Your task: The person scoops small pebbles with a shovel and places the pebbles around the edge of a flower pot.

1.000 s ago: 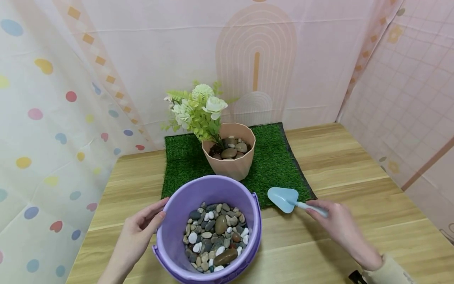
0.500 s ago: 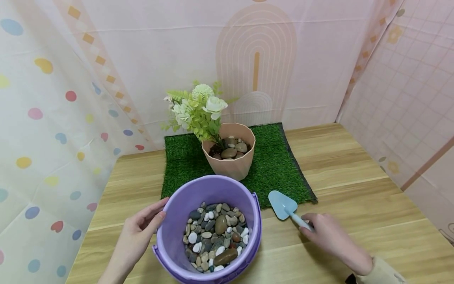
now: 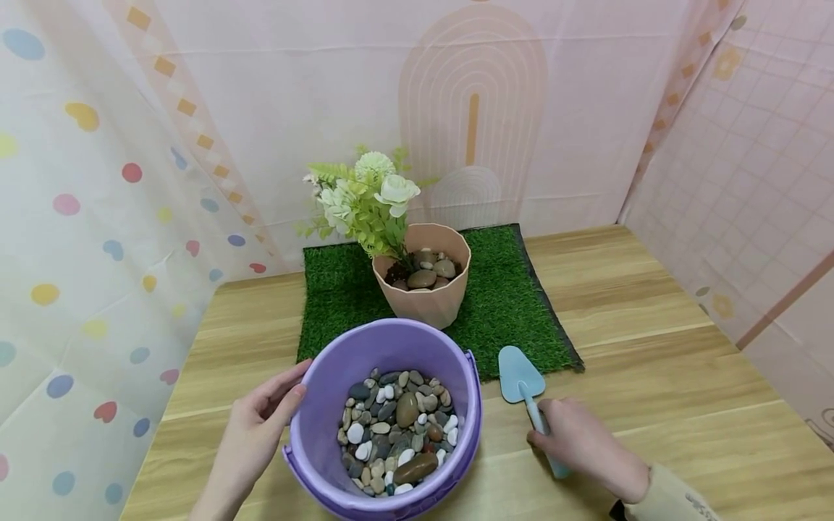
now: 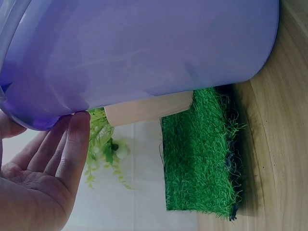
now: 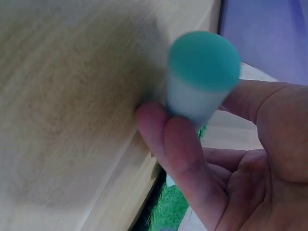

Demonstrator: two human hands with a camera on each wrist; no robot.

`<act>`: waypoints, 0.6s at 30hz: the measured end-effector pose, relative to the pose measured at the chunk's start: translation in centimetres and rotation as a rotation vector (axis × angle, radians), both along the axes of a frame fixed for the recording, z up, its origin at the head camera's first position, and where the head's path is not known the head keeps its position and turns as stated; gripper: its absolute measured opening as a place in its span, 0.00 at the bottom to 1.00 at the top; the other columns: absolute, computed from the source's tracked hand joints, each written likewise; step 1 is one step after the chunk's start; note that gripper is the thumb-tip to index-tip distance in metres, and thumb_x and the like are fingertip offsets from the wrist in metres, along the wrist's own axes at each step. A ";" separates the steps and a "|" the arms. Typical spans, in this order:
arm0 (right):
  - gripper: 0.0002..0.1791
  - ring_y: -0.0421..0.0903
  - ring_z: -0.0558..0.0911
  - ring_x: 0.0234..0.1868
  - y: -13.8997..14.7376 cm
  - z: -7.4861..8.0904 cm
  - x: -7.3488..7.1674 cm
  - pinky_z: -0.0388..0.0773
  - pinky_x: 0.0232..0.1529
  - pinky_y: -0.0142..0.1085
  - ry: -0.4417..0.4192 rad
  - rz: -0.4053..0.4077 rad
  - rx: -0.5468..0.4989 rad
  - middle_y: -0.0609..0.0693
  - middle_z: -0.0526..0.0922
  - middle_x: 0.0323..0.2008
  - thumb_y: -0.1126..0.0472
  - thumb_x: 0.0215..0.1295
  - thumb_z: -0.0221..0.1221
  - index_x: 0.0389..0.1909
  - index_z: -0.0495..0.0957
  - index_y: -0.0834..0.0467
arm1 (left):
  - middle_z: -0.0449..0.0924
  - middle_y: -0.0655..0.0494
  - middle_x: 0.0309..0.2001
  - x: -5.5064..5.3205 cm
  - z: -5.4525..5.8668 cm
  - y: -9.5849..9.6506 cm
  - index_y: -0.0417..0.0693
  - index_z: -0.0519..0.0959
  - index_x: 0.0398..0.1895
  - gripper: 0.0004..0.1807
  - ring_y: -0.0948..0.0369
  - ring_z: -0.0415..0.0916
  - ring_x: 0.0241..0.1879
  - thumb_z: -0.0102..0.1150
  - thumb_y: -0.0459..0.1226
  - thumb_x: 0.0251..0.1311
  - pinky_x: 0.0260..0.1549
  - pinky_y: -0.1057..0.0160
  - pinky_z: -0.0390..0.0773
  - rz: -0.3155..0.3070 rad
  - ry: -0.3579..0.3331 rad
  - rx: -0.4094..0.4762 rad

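A purple bucket (image 3: 313, 441) with pebbles (image 3: 391, 434) in its bottom stands at the front of the table. My left hand (image 3: 257, 423) holds its left rim, with the thumb and fingers right at the edge; in the left wrist view the fingers (image 4: 77, 139) lie against the outer side under the rim. To the bucket's right, my right hand (image 3: 580, 438) grips the handle of a light blue trowel (image 3: 520, 375). Its blade points away from me, close over the table. The right wrist view shows the round teal handle end (image 5: 204, 60) between thumb and fingers.
Behind the bucket, a peach flower pot (image 3: 426, 307) stands on a green grass mat (image 3: 502, 289). It holds white flowers (image 3: 397, 192), dark soil and larger stones (image 3: 423, 278). The wooden table (image 3: 625, 311) meets patterned cloth walls (image 3: 313, 94) at the back and sides.
My right hand has moved left and nearer to me, turning the trowel so its blade points away instead of to the left. The left hand has stayed on the bucket rim.
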State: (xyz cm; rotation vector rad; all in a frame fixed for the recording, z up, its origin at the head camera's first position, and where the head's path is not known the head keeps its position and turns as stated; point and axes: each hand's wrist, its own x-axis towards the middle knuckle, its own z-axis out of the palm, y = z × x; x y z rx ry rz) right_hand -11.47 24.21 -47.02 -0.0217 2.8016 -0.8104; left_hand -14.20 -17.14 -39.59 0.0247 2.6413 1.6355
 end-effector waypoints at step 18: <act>0.17 0.38 0.76 0.19 2.1 1.9 -0.9 0.73 0.18 0.29 0.129 0.092 -0.009 0.45 0.81 0.21 0.52 0.66 0.71 0.44 0.85 0.63 | 0.83 0.85 0.57 -0.2 -0.9 0.2 0.38 0.73 0.72 0.22 0.84 0.80 0.54 0.48 0.38 0.82 0.42 0.75 0.87 0.084 0.147 0.129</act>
